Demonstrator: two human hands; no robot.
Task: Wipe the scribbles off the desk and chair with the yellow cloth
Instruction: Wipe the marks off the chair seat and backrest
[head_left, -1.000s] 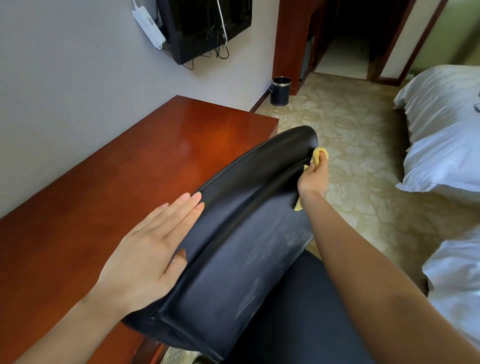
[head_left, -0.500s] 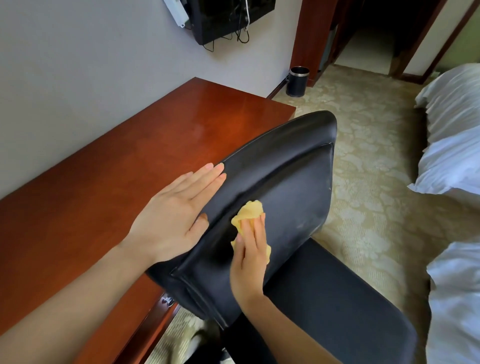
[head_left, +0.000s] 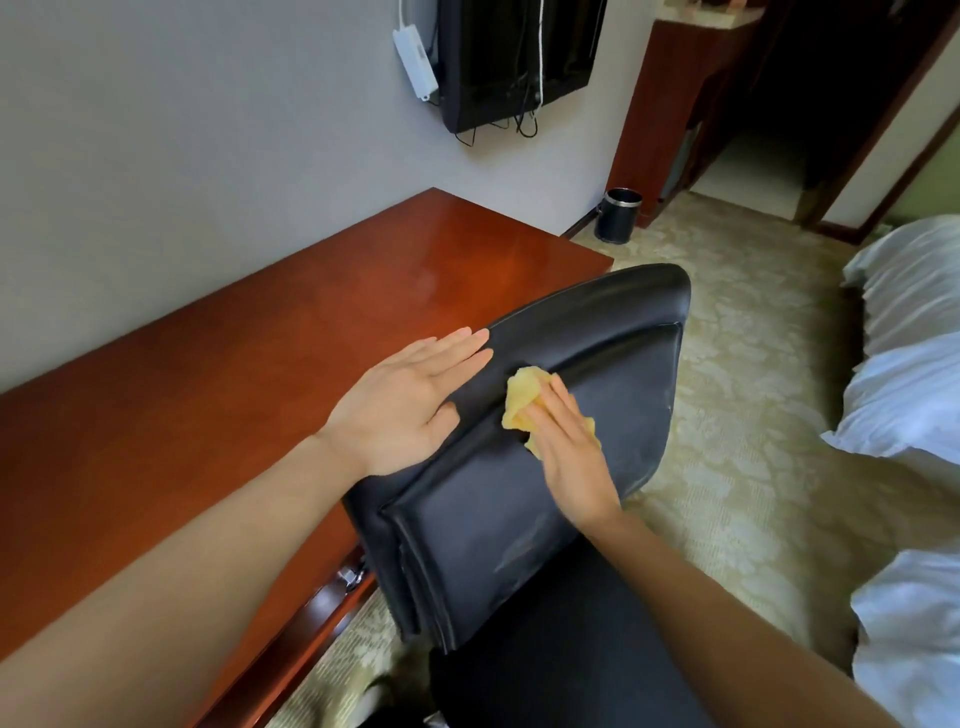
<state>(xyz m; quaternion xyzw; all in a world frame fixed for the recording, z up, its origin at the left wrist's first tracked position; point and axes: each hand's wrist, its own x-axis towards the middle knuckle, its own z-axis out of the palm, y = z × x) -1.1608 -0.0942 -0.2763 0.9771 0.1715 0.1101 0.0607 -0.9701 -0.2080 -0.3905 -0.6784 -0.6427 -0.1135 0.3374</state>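
Observation:
A black leather chair (head_left: 613, 364) stands against the red-brown wooden desk (head_left: 218, 395), its backrest facing me. My left hand (head_left: 405, 400) lies flat, fingers together, on the backrest's top left edge. My right hand (head_left: 569, 447) presses the crumpled yellow cloth (head_left: 524, 397) against the front of the backrest, just right of my left hand. Pale smears (head_left: 519, 551) show on the lower backrest and along its right edge (head_left: 670, 395). The dark seat (head_left: 550, 644) is below.
A grey wall runs behind the desk, with a wall-mounted TV (head_left: 514, 62) and a white power strip (head_left: 415, 62). A small black bin (head_left: 618, 214) stands on the patterned carpet (head_left: 737, 415). White bedding (head_left: 914, 364) lies at the right. A dark doorway is at the back.
My right hand brought the cloth from the backrest's far right edge to its front face beside my left hand, then slid it slightly upward. My left hand stayed on the top edge.

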